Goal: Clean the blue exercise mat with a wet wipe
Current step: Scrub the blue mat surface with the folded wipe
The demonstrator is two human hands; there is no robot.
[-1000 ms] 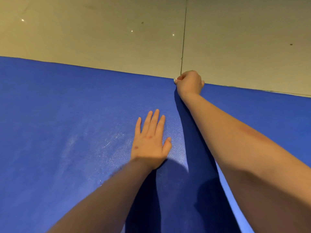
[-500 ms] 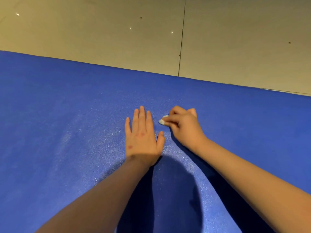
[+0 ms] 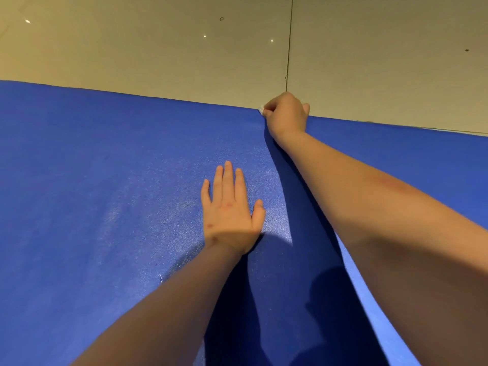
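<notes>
The blue exercise mat (image 3: 105,194) fills most of the head view, with a damp sheen near its middle. My left hand (image 3: 231,210) lies flat on the mat, fingers straight and pointing away from me. My right hand (image 3: 286,116) is stretched out to the mat's far edge, fingers curled round a small white wet wipe (image 3: 261,110). Only a corner of the wipe shows at the hand's left side; the hand hides the remainder.
Beyond the mat's far edge lies a beige tiled floor (image 3: 158,48) with a dark joint line (image 3: 289,43) running away from me. Shadows of my arms fall on the mat near me.
My right hand slid with the wipe from beside my left hand out to the mat's far edge. The left hand stayed flat on the mat.
</notes>
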